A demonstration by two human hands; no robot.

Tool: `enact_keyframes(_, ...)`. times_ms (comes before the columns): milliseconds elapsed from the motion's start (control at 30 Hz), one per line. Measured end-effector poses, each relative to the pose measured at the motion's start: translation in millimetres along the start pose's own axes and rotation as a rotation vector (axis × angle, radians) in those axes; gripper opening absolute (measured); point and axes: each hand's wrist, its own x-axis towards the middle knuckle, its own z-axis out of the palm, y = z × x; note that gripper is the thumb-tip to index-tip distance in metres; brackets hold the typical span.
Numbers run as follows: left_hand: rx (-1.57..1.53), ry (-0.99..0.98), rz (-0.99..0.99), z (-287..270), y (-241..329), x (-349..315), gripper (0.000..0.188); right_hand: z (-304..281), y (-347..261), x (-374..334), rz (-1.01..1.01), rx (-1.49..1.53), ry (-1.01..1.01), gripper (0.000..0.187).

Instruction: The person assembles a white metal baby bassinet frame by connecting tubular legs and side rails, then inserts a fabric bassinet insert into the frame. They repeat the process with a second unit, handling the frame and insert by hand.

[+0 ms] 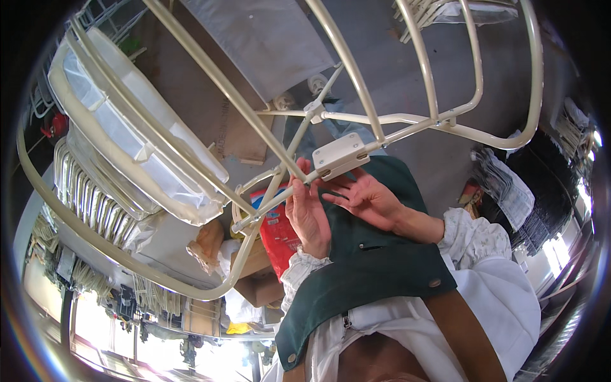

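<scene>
A large cream tubular metal frame (396, 135) with several curved bars spreads across the view in front of me. A white block-shaped fitting (340, 155) with rivets or screws sits around one of its tubes. My left hand (309, 216) is at that tube just left of the fitting, its fingertips and thumb on either side of the tube. Below the fitting is my right hand (372, 200), palm upward and fingers apart; its fingertips reach the fitting's underside, and whether they touch it is hard to tell. A jointed crossing (314, 111) of tubes lies beyond the fitting.
At the left are cream frames with white mesh fabric (137, 127) and a row of stacked tubes (89, 184). A red package (278, 239) and a cardboard box (258, 280) lie beside my left arm. A flat cardboard sheet (238, 137) is on the floor; dark bundles (541, 184) stand at the right.
</scene>
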Motion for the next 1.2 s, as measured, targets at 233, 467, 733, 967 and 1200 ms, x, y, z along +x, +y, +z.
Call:
enact_keyframes(233, -0.333, -0.189, -0.238, 14, -13, -1, 0.056, -1, -46, -19, -0.363, -0.258, -0.018, 0.096)
enact_keyframes(467, -0.278, -0.069, -0.237, 26, -13, -6, 0.056, -11, -73, -46, -0.461, -0.097, -0.043, 0.089)
enact_keyframes(733, -0.343, -0.119, -0.387, 36, -16, -13, 0.059, -19, -92, -64, -0.634, 0.141, -0.194, 0.084)
enact_keyframes(967, -0.127, -0.324, -0.527, 90, -42, -20, 0.047, -27, -99, -66, -0.581, 0.093, -0.172, 0.083)
enact_keyframes(1200, -0.158, -0.365, -0.473, 126, -81, -9, 0.043, -99, -132, -105, -0.521, -0.269, 0.188, 0.052)
